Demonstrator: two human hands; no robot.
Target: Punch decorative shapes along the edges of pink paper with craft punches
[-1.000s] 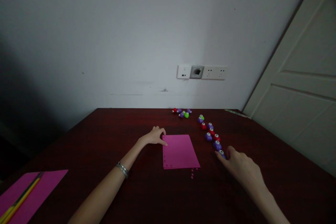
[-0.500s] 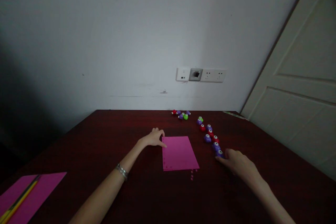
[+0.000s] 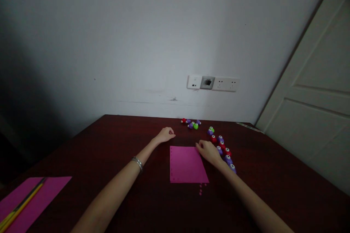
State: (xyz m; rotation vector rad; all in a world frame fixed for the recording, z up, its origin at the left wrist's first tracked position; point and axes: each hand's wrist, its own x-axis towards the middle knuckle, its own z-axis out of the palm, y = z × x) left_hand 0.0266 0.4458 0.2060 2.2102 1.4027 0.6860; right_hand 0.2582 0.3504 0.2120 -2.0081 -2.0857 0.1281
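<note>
A pink sheet of paper point(image 3: 188, 167) lies on the dark table, with a row of small punched marks down its left side. My left hand point(image 3: 165, 134) is just beyond the sheet's far left corner, its fingers bent and thumb apart, with nothing visible between them. At the far right corner, my right hand point(image 3: 209, 151) has curled fingers on the paper's edge. Beside it runs a line of small purple, red and green pieces with white eye-like tops point(image 3: 227, 160). Tiny pink cut-outs point(image 3: 200, 190) are scattered below the sheet's near edge.
More of the eye-topped pieces point(image 3: 195, 126) sit in a cluster near the wall. At the near left, yellow and black pencils point(image 3: 23, 205) rest across another pink sheet point(image 3: 58, 185). Sockets point(image 3: 225, 84) are on the wall, and a white door point(image 3: 314, 91) stands at the right.
My left hand has left the sheet's left edge and moved slightly away. My right hand has swung left from the near end of the line of pieces to the paper's far right corner.
</note>
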